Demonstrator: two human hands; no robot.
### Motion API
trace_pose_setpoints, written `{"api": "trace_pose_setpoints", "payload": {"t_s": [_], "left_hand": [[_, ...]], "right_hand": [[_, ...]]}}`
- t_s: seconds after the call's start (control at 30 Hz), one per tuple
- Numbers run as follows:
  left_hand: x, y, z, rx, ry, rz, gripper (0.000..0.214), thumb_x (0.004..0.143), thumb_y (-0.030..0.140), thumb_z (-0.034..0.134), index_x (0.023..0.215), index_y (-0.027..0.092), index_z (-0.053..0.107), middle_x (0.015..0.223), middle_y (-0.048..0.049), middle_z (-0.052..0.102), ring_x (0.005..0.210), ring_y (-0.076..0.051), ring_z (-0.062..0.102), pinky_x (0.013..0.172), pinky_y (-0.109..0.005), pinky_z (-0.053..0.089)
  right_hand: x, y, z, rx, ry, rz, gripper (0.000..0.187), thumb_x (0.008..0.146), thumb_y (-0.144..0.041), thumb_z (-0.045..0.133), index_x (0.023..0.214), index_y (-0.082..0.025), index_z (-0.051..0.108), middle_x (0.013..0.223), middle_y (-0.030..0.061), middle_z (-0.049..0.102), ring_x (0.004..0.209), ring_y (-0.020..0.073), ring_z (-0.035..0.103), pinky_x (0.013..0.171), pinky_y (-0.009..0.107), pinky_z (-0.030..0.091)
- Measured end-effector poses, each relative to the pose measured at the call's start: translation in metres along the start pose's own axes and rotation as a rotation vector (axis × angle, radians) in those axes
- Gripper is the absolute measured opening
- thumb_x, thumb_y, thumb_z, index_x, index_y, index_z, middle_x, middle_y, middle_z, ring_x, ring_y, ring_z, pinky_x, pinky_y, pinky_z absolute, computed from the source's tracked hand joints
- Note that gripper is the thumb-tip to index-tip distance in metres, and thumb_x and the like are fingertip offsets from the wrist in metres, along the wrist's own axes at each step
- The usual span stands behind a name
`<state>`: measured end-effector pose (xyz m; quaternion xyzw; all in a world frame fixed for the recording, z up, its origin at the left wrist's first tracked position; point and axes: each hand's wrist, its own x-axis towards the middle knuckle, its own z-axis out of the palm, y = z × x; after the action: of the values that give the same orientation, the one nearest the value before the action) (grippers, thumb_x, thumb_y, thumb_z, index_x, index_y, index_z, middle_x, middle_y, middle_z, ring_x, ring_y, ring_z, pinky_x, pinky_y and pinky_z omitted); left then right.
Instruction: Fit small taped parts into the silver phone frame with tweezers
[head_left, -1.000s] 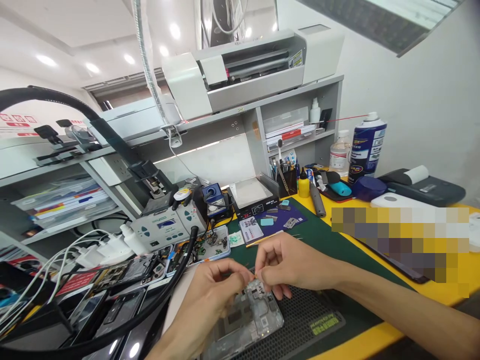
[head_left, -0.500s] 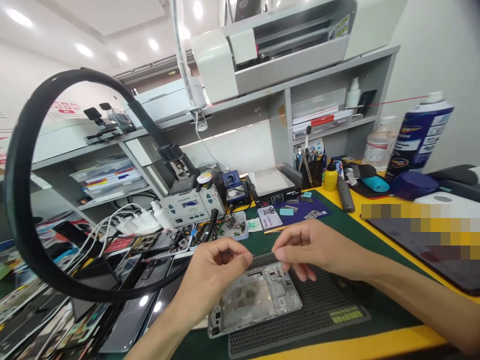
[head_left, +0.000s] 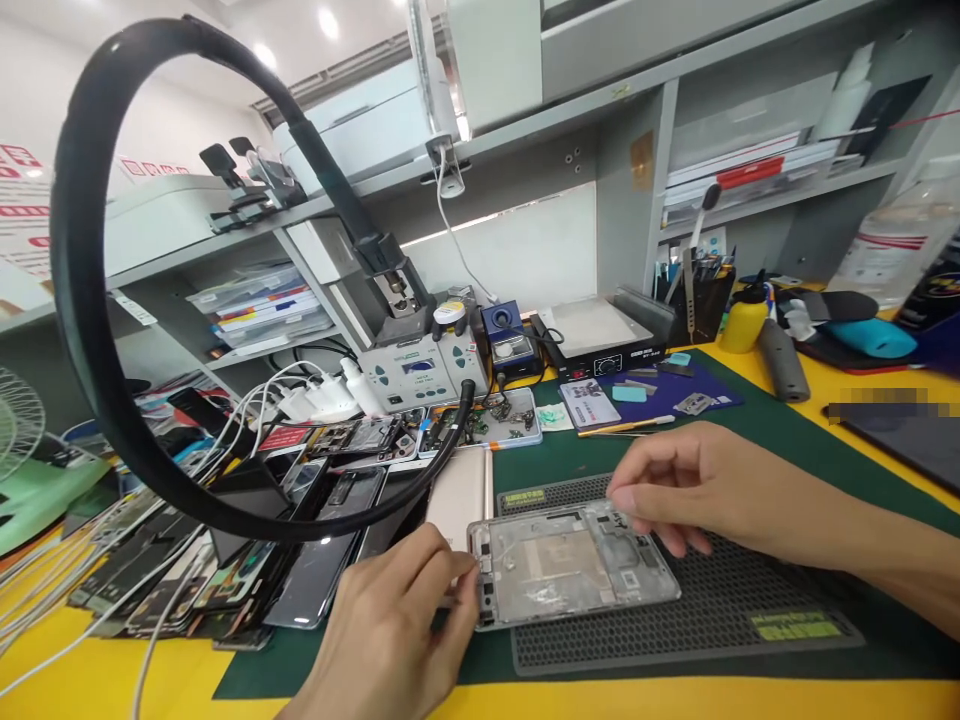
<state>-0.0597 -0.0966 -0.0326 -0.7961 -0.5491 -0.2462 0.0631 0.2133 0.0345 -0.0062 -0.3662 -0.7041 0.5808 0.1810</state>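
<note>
A bare metal phone frame (head_left: 551,565), grey with a paler middle patch, lies on a black honeycomb-patterned mat (head_left: 720,590). My left hand (head_left: 401,610) is at the frame's left end, thumb and forefinger closed at its edge. Over the far right corner of the frame, my right hand (head_left: 697,490) has thumb and forefinger pinched together, the other fingers curled below. Whatever may be between those right fingertips is too small to make out.
Several phones (head_left: 330,560) and loose phone parts crowd the left. A thick black hose (head_left: 82,300) loops in front of them. Behind stand a parts tray (head_left: 517,440), a grey control unit (head_left: 420,375) and a flat heating plate (head_left: 600,335). A yellow bottle (head_left: 742,320) is at right.
My left hand has gone from above the frame to its left end. The right hand stays pinched, near the far right corner. The view has shifted and levelled; the frame lies as before.
</note>
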Motion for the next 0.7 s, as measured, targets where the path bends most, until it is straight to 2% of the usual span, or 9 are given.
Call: {"api": "trace_pose_setpoints", "payload": {"t_s": [0.3,0.53,0.7], "left_hand": [[0.011,0.000,0.005,0.194,-0.100,0.128,0.013,0.089,0.014,0.055,0.085,0.020,0.066,0.070,-0.0006,0.058,0.057,-0.018,0.057,0.046,-0.031,0.040],[0.028,0.010,-0.003,0.392,-0.302,0.140,0.021,0.091,0.017,0.047,0.077,0.024,0.060,0.073,-0.0007,0.060,0.057,-0.022,0.062,0.044,-0.035,0.037],[0.031,0.013,-0.007,0.452,-0.378,0.159,0.021,0.090,0.016,0.045,0.076,0.024,0.059,0.075,-0.0015,0.061,0.057,-0.022,0.064,0.043,-0.033,0.038]], "right_hand": [[-0.002,-0.003,-0.003,-0.017,0.030,0.015,0.014,0.077,-0.031,0.076,0.080,-0.018,0.072,0.066,0.0014,0.068,0.052,0.0114,0.060,0.042,0.018,0.044],[0.000,0.004,-0.009,-0.031,0.005,-0.079,0.021,0.085,-0.040,0.069,0.083,-0.020,0.072,0.069,0.0022,0.071,0.052,0.0118,0.063,0.041,0.017,0.045],[-0.001,0.009,-0.012,-0.013,-0.011,-0.123,0.021,0.085,-0.040,0.069,0.083,-0.020,0.073,0.070,0.0020,0.072,0.052,0.0123,0.065,0.041,0.017,0.046]]}}
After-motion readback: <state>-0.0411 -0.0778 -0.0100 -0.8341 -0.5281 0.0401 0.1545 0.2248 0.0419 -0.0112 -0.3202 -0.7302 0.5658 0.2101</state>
